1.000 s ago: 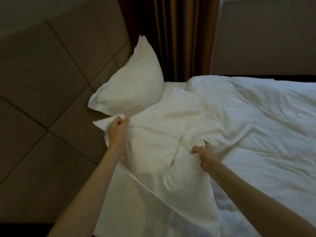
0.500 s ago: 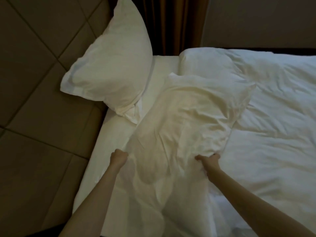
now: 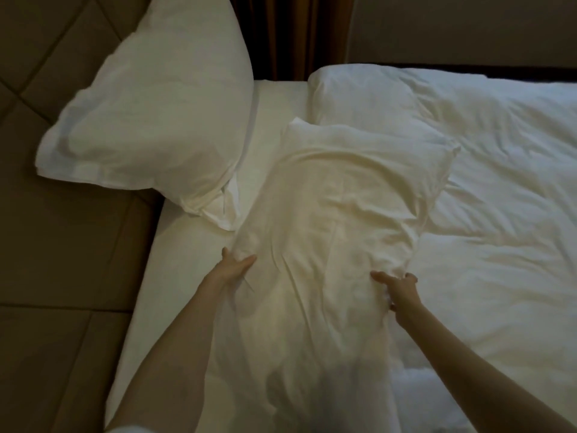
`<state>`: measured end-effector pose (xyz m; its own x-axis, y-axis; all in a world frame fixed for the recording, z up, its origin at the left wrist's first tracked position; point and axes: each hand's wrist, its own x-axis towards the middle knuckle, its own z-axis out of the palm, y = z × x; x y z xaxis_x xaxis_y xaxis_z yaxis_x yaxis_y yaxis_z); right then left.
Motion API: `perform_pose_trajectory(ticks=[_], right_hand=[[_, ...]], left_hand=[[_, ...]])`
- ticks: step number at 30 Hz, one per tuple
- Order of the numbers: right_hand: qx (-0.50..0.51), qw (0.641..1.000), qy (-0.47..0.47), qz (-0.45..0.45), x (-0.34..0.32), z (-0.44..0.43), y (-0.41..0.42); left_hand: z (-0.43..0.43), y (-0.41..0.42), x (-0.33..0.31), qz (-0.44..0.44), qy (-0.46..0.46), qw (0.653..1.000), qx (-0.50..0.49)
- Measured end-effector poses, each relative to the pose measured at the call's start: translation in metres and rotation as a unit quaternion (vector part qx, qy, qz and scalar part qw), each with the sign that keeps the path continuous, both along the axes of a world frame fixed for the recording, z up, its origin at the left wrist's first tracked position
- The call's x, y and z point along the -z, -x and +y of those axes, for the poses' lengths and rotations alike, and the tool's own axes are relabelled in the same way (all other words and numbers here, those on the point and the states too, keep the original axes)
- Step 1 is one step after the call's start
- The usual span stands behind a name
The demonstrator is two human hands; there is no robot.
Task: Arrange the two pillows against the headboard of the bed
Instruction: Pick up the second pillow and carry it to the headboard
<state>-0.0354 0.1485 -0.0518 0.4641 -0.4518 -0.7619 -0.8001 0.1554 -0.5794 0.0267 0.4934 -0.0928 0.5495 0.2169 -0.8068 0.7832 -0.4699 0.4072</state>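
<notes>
Unclenched from its earlier fist, the left hand (image 3: 235, 266) grips one edge of the limp pillow (image 3: 337, 214), creased white fabric lying between the hands, the right hand (image 3: 399, 285) bunching the other edge, smooth bare sheet (image 3: 175, 260) leftward, the plump pillow (image 3: 150, 120) leaning on the padded headboard (image 3: 78, 229) beyond.

2 white fabric pillows, plump pillow (image 3: 150, 120) at 10 o'clock, limp pillow (image 3: 337, 220) at 6 o'clock, 2 bare hands, left hand (image 3: 232, 267), right hand (image 3: 401, 287), 1 rumpled white duvet (image 3: 487, 182) at 3 o'clock

The pillow (image 3: 343, 198) has dropped flat onto the mattress (image 3: 190, 245).
</notes>
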Motion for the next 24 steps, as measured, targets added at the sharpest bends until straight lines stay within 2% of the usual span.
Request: perform_pose_trajectory(ticks=[2,6,9,14,17,24], right_hand=[[-0.002,1.0,-0.015,-0.005,0.0,0.001,-0.005],[-0.025,1.0,-0.007,0.004,-0.001,0.006,-0.016],[-0.047,0.999,0.003,0.004,-0.008,0.013,-0.021],[-0.071,0.997,0.018,-0.015,-0.026,0.022,-0.026],[-0.075,0.997,-0.007,-0.036,-0.037,0.03,-0.022],[-0.113,0.986,-0.102,-0.064,-0.063,0.067,0.006]], left_hand=[[-0.006,0.003,0.003,-0.02,-0.046,0.998,0.025],[-0.012,0.012,0.0,-0.097,-0.012,0.995,-0.014],[-0.009,0.017,-0.023,-0.162,0.019,0.983,-0.081],[-0.024,0.027,-0.09,-0.296,0.071,0.935,-0.184],[-0.037,0.035,-0.139,-0.37,0.092,0.899,-0.213],[-0.038,0.079,-0.237,-0.488,0.081,0.853,-0.166]])
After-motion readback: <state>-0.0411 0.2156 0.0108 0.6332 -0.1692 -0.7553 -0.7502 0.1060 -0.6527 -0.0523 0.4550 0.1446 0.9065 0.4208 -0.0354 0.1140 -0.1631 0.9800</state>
